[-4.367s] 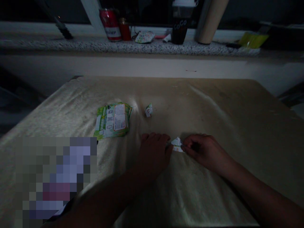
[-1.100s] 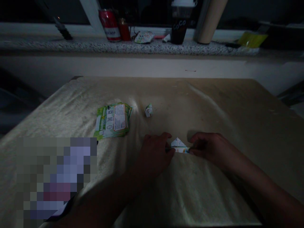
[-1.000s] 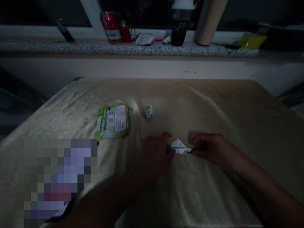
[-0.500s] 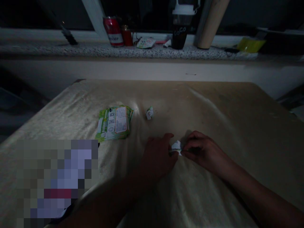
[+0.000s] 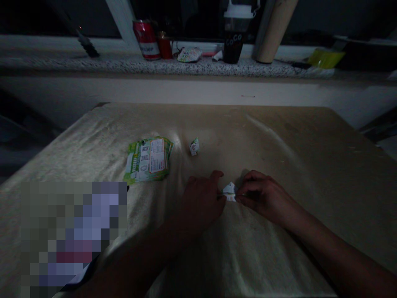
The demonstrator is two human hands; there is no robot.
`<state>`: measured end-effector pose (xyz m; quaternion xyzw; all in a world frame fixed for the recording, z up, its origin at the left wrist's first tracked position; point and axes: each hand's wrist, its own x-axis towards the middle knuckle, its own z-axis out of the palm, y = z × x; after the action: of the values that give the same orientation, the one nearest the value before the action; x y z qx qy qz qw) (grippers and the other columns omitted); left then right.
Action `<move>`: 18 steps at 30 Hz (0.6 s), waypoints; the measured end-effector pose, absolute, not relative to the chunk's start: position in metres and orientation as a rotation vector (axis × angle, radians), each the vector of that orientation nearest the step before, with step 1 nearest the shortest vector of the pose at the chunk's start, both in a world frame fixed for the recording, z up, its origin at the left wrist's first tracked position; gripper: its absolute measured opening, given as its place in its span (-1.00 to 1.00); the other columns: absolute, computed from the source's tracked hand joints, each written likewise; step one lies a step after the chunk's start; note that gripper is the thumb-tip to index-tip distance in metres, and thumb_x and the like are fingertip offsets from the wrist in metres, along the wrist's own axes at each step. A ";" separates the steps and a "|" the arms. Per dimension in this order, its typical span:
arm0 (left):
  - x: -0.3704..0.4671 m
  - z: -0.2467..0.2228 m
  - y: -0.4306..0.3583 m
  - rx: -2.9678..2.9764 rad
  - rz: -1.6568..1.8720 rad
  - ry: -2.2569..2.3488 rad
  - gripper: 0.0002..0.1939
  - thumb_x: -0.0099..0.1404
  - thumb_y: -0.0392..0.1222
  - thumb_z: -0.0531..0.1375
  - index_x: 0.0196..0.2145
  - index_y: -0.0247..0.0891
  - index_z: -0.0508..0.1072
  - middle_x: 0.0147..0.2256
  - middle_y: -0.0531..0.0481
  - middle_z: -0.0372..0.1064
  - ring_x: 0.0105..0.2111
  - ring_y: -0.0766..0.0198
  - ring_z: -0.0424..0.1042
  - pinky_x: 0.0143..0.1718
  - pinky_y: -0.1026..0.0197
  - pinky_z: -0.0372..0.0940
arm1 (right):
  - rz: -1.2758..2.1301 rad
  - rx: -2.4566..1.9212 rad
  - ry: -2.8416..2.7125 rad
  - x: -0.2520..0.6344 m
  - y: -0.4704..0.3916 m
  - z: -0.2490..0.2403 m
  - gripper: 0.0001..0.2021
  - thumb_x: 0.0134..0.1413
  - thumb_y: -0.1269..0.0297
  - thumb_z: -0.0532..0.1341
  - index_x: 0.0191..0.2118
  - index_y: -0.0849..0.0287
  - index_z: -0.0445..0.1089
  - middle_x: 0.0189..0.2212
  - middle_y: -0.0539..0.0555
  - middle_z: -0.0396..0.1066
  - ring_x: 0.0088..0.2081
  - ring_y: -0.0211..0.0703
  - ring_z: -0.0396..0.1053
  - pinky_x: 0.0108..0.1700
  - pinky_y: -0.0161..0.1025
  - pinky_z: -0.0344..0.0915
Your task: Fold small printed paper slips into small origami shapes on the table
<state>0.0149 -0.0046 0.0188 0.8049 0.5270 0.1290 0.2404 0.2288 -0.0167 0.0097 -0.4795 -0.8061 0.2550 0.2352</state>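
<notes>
Between my hands is a small folded paper (image 5: pixel 230 193), white with faint print and a pointed top. My left hand (image 5: pixel 206 196) pinches its left edge with thumb and fingers. On the opposite side, my right hand (image 5: pixel 259 191) grips the right edge between thumb and fingertips. Farther back on the table stands another small folded paper piece (image 5: pixel 194 147), white with green print. A stack of green printed packets (image 5: pixel 149 159) lies to the left of it.
A cloth-covered table (image 5: pixel 279 136) spreads under everything. A blurred-out object (image 5: pixel 89 231) lies at the near left. On the stone windowsill (image 5: pixel 198 68) stand a red can (image 5: pixel 147 39), an orange-red container (image 5: pixel 165 45), a dark lidded cup (image 5: pixel 235 39) and a tan cylinder (image 5: pixel 273 37).
My left hand has shifted slightly left, and more of the folded paper shows between my hands. My right hand stays nearly in place.
</notes>
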 end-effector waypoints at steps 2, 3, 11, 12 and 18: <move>0.012 0.020 -0.004 2.179 0.359 1.448 -0.49 0.21 -0.22 0.27 0.11 -0.15 0.31 -0.35 0.06 0.56 -0.26 0.10 0.53 -0.08 0.04 0.25 | 0.703 -1.320 -2.210 0.229 -0.017 0.009 -0.94 0.12 0.35 0.32 -0.32 0.04 0.56 -0.29 0.03 0.43 -0.28 -0.19 0.43 -0.20 -0.21 0.36; 0.011 0.021 -0.004 2.169 0.356 1.454 -0.49 0.21 -0.22 0.26 0.12 -0.14 0.31 -0.35 0.07 0.56 -0.26 0.11 0.53 -0.09 0.05 0.25 | 0.701 -1.321 -2.210 0.229 -0.017 0.009 -0.94 0.11 0.35 0.33 -0.32 0.04 0.56 -0.29 0.03 0.43 -0.28 -0.19 0.44 -0.19 -0.21 0.36; -0.004 0.022 0.003 2.083 0.326 1.462 -0.47 0.17 -0.23 0.27 0.12 -0.10 0.33 -0.36 0.11 0.58 -0.30 0.15 0.55 -0.23 0.15 0.28 | 0.690 -1.348 -2.226 0.229 -0.016 0.010 -0.94 0.10 0.36 0.33 -0.35 0.05 0.54 -0.29 0.03 0.43 -0.27 -0.17 0.44 -0.19 -0.20 0.35; -0.005 0.022 0.004 2.074 0.317 1.467 -0.49 0.17 -0.23 0.27 0.10 -0.10 0.34 -0.36 0.11 0.57 -0.30 0.15 0.55 -0.24 0.15 0.29 | 0.693 -1.352 -2.225 0.229 -0.016 0.010 -0.95 0.10 0.35 0.33 -0.35 0.05 0.54 -0.30 0.03 0.43 -0.28 -0.18 0.44 -0.19 -0.20 0.35; -0.007 0.023 0.007 2.078 0.240 1.458 -0.66 0.18 -0.22 0.22 -0.05 -0.16 0.50 -0.31 0.03 0.59 -0.26 0.14 0.55 -0.21 0.15 0.33 | 0.667 -1.405 -2.209 0.233 -0.015 0.011 -0.94 0.06 0.35 0.36 -0.30 0.08 0.50 -0.29 0.03 0.45 -0.26 -0.15 0.43 -0.20 -0.20 0.34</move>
<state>-0.0071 0.0073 0.0232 0.7795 0.5468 0.0901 0.2918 0.2327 -0.0152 0.0115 -0.5074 -0.7979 0.2410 0.2184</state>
